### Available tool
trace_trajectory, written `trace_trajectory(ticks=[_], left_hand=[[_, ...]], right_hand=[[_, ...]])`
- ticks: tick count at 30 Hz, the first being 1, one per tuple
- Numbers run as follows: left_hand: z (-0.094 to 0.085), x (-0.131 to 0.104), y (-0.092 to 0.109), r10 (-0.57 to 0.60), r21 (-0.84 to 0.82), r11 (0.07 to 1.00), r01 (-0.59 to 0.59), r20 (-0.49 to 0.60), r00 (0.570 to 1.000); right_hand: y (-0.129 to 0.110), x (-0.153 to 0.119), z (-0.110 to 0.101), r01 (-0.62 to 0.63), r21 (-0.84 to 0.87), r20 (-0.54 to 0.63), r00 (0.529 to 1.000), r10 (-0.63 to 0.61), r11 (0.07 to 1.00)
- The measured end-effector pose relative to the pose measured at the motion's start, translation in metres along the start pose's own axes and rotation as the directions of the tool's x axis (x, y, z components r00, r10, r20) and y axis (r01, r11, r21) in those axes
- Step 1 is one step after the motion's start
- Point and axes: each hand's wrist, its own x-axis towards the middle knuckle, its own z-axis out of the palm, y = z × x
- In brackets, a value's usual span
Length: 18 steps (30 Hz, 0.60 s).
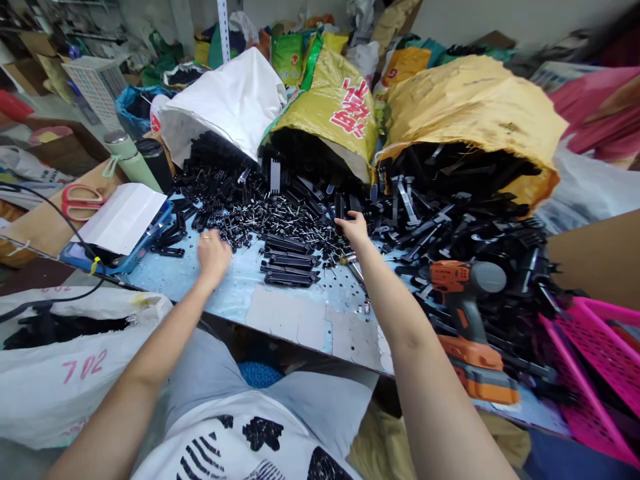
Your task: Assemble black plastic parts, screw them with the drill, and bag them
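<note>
Blue tabletop [230,287] w/ blk plastic pcs [290,260], pins [300,220], orange drill [465,293].

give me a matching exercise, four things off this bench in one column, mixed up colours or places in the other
1. scissors
2. power drill
3. flask
4. row of long black parts

A. between the left hand and the right hand
B. pale green, beside a black tumbler
C. red handles, next to a white sheet
D. orange and grey, to the right of both hands

Right pairs: 1-C, 2-D, 3-B, 4-A
</note>
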Motion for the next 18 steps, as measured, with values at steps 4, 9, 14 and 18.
trace_trajectory(ticks=[4,9,14,18], left_hand=[[-0.024,0.02,-0.094,-0.281,0.09,0.955,0.283,-0.041,0.959],[-0.03,0.015,-0.109,-0.15,0.027,0.988,0.149,0.009,0.989],[-0.039,-0.015,-0.045,0.144,-0.202,0.974,-0.104,0.196,0.97],[-0.044,-0.057,0.008,0.292,-0.358,0.918,-0.168,0.327,0.899]], right_hand=[[-0.013,-0.046,-0.001,-0.106,0.216,0.115,0.99,0.082,0.971],[-0.047,-0.105,-0.002,-0.18,0.387,0.231,0.969,0.094,0.905],[-0.067,-0.18,0.005,0.245,-0.15,0.264,0.944,-0.2,0.958],[-0.064,-0.229,0.01,0.55,-0.373,0.561,0.775,-0.29,0.748]])
